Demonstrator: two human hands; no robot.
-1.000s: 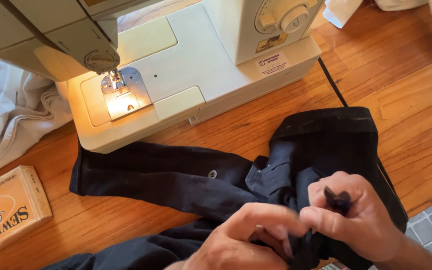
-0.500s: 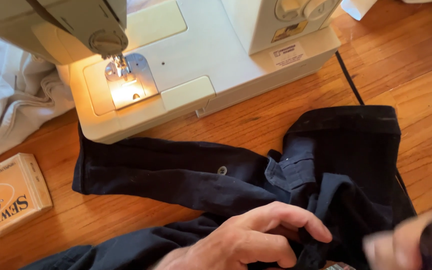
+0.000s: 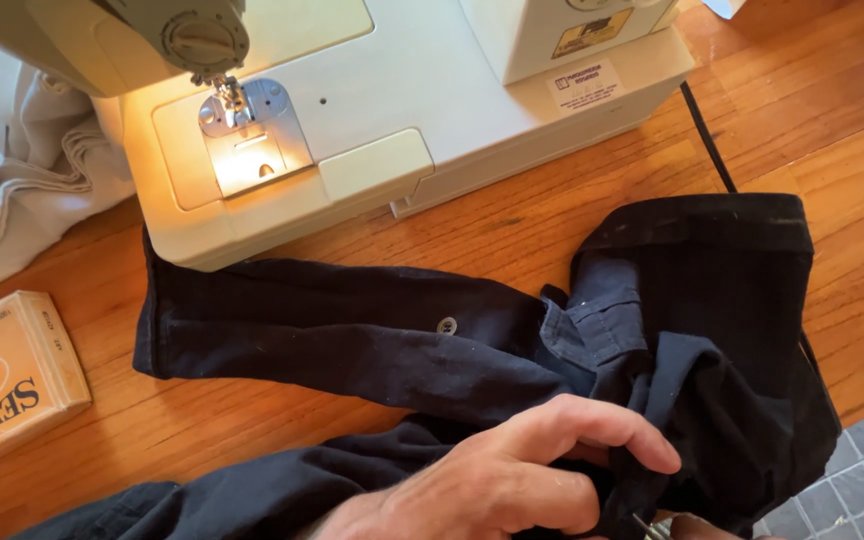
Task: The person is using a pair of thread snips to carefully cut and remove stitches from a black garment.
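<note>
A dark navy garment (image 3: 372,340) with a small grey button (image 3: 446,325) lies spread on the wooden table (image 3: 832,130), bunched at the right. My left hand (image 3: 512,475) rests at the bottom centre, with its fingers pinching a fold of that cloth. Only a sliver of my right hand (image 3: 704,524) shows at the bottom edge, next to a small metal tip (image 3: 647,524). What that hand holds is cut off by the frame.
A cream sewing machine (image 3: 402,110) stands at the back, its lamp lighting the needle plate (image 3: 252,140). Its black cord (image 3: 707,140) runs over the table. White cloth (image 3: 22,180) lies at the left, a tan cardboard box (image 3: 2,380) below it, a grey gridded mat (image 3: 852,480) at the right.
My right hand has dropped away from the cloth to the bottom edge and nearly out of view. My left hand stays on the garment. The view has shifted toward the machine.
</note>
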